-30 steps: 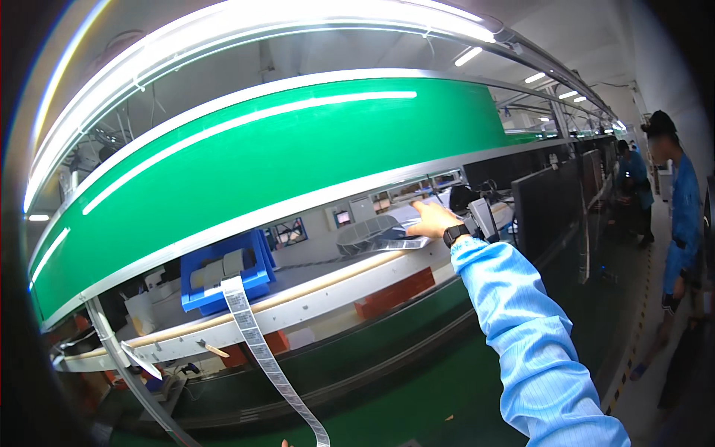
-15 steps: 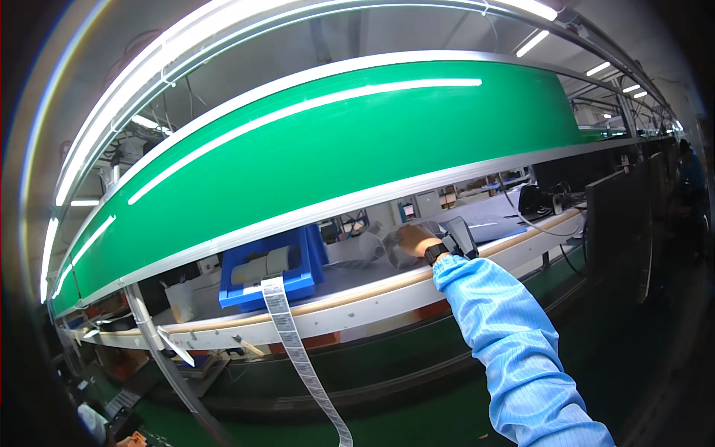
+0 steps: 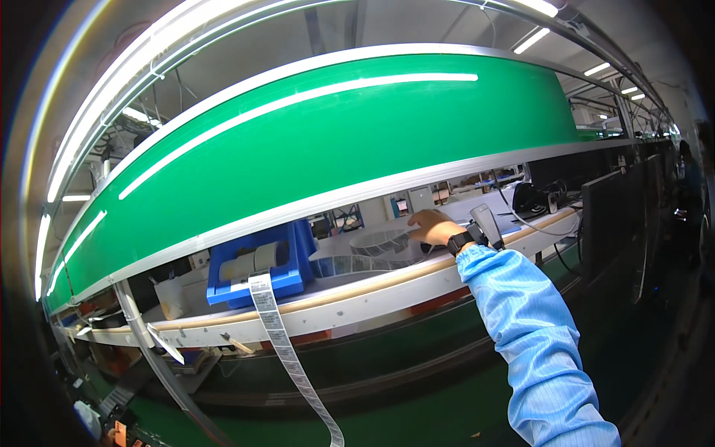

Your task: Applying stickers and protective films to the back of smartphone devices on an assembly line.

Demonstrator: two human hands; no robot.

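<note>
My right hand [image 3: 436, 226], in a blue striped sleeve with a black wristwatch [image 3: 460, 241], reaches over the far shelf under the green panel. Its fingers point left and look parted, above a loosely looped strip of printed labels [image 3: 372, 243]; contact with the strip is hard to make out. Left of it, a blue plastic bin [image 3: 302, 257] holds rolls of labels [image 3: 253, 261]. From the bin a long label strip [image 3: 279, 339] hangs over the shelf edge toward the floor. A grey device [image 3: 485, 223] stands right behind my wrist. My left hand is out of view.
A green panel [image 3: 335, 134] spans above the shelf [image 3: 365, 294]. Black cables [image 3: 547, 195] lie at the shelf's right, with a dark upright panel [image 3: 614, 223] beyond. A slanting metal post [image 3: 153, 357] stands at left, near a whitish container [image 3: 171, 298].
My right hand has shifted a little right and up in the picture. The label strip beside it, blurred before, now lies in distinct loops on the shelf. The view has moved slightly.
</note>
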